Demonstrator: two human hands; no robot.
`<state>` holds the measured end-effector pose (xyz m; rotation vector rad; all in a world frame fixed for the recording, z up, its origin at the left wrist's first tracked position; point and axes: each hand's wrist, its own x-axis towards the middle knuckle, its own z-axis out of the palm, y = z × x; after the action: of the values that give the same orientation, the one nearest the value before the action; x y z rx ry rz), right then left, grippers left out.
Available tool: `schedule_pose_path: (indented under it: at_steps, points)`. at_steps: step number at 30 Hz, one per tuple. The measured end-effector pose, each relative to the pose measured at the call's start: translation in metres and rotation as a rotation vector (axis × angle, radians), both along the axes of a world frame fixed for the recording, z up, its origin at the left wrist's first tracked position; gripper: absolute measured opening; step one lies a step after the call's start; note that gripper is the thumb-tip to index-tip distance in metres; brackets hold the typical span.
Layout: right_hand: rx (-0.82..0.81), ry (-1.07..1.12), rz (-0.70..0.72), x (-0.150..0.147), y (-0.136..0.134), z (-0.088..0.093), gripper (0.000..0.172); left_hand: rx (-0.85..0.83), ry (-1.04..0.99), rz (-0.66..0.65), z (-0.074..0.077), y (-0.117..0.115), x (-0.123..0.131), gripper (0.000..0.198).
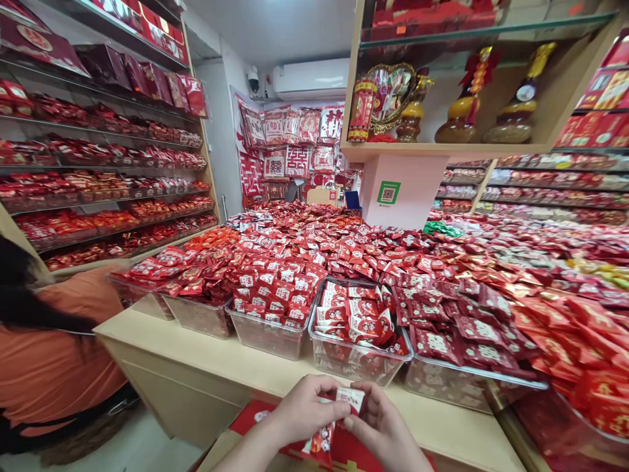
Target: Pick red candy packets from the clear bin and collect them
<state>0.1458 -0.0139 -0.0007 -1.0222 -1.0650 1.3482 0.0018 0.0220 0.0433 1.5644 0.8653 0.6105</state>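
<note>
My left hand (305, 408) is closed, thumb and fingers pinching a small white-and-red wrapped candy packet (350, 397) in front of the counter. From the other side, my right hand (382, 425) curls its fingers around the same packet. Below my left palm shows a second red-and-white packet (322, 443) with printed cartoon figures; whether a finger holds it cannot be made out. Just beyond my hands stands a clear plastic bin (361, 359) filled with similar packets. Under my hands is a red box (246, 414) with gold marks.
Several clear bins of red packets line the wooden counter (196, 351) edge. A seated person in an orange top (63, 354) is at the left. Shelves (103, 167) of packets rise behind. A display cabinet (400, 149) with bottles overhangs the counter on a white pillar (405, 196).
</note>
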Motion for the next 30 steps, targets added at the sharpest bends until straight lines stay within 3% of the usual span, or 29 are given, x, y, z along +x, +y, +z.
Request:
schedule_pose_path:
  at_steps: [9, 16, 20, 24, 28, 30]
  points:
    - [-0.02, -0.089, 0.122, 0.018, 0.001, 0.015, 0.029, -0.065, -0.073, 0.049, -0.004, 0.002, 0.003, 0.04]
    - [-0.055, -0.018, 0.084, 0.016, 0.001, 0.02, 0.031, -0.072, -0.179, 0.109, -0.008, 0.002, 0.007, 0.04]
    - [-0.039, -0.032, 0.09, 0.016, 0.001, 0.018, 0.027, -0.113, -0.09, 0.05, -0.009, 0.005, 0.002, 0.042]
    - [0.024, -0.106, 0.078, 0.015, 0.002, 0.01, 0.024, -0.052, 0.054, 0.062, -0.003, 0.008, -0.006, 0.048]
    - [0.018, -0.175, 0.036, 0.014, 0.002, 0.008, 0.028, -0.035, 0.048, -0.06, 0.003, 0.006, -0.005, 0.032]
    - [-0.025, -0.168, 0.064, 0.016, 0.001, 0.012, 0.03, -0.037, 0.04, -0.066, 0.002, 0.006, -0.003, 0.036]
